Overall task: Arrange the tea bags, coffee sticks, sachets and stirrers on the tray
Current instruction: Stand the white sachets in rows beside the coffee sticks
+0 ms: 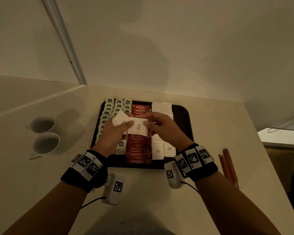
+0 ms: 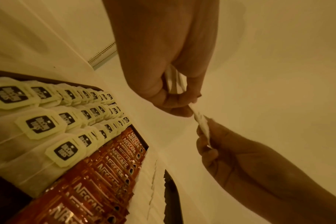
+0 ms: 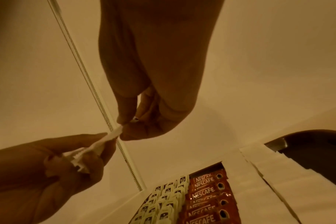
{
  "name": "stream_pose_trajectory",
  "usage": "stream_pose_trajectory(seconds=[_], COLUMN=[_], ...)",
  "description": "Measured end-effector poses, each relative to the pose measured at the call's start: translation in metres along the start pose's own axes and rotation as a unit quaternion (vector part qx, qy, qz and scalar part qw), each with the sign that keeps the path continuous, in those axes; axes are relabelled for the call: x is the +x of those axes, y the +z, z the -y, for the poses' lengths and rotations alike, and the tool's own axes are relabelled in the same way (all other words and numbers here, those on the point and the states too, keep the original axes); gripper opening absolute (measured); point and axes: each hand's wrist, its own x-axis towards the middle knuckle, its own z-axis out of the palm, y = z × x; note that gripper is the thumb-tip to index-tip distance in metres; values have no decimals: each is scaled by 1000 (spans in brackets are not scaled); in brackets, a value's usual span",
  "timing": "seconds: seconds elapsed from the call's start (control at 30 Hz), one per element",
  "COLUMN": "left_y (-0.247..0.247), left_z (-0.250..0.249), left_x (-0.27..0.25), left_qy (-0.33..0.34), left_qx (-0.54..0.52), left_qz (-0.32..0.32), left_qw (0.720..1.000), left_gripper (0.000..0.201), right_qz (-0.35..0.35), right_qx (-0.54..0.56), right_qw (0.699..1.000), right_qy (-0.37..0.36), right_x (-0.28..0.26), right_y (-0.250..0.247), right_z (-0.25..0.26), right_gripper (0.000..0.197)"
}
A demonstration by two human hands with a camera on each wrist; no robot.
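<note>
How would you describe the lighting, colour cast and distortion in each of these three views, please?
Head view: dim, wide-angle bending of the pale counter edge; two white ceramic cups throw soft shadows. Left wrist view: strong amber cast, nearest white paper tea bags stretched large. Right wrist view: same amber cast, right hand dark against the bright wall.

"WHITE SUGAR" is printed in small dark letters on the white sachet [image 1: 137, 127] at mid-frame and on the two nearest sachets [image 1: 163, 150] lower right of it. "NESCAFE" runs in white across the red coffee sticks [image 1: 139, 155]. The tea bag tags [image 2: 39, 123] carry a dark logo too blurred to read.
</note>
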Motion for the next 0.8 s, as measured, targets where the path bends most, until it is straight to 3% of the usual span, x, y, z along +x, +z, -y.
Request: stream_pose_trajectory(seconds=[0.13,0.23,0.43,0.53,0.63,0.8], left_y=[4,6,9,9,9,13], left_z=[1,4,7,8,10,11], left_x=[-1,-1,1,1,3,1], left_qy=[29,46,6,14,-1,-58], left_qx=[6,12,12,64,127,69], left_qz=[-17,-32,6,8,27,34], left_qw=[999,998,1000,998,992,995], left_gripper=[17,17,26,28,35,17], right_qz=[-21,2,-8,10,-14,-76], right_qx=[-1,32,212,139,43,-85], right_qw=[999,998,974,988,998,992], right_qy=[39,62,77,68,38,61], right_x=[-1,-5,-14,-16,-14,-15], right_y=[-3,-5,-4,-3,-8,-35], right_z=[-7,-5,-9,-12,-14,-38], right_gripper=[12,8,8,12,19,16])
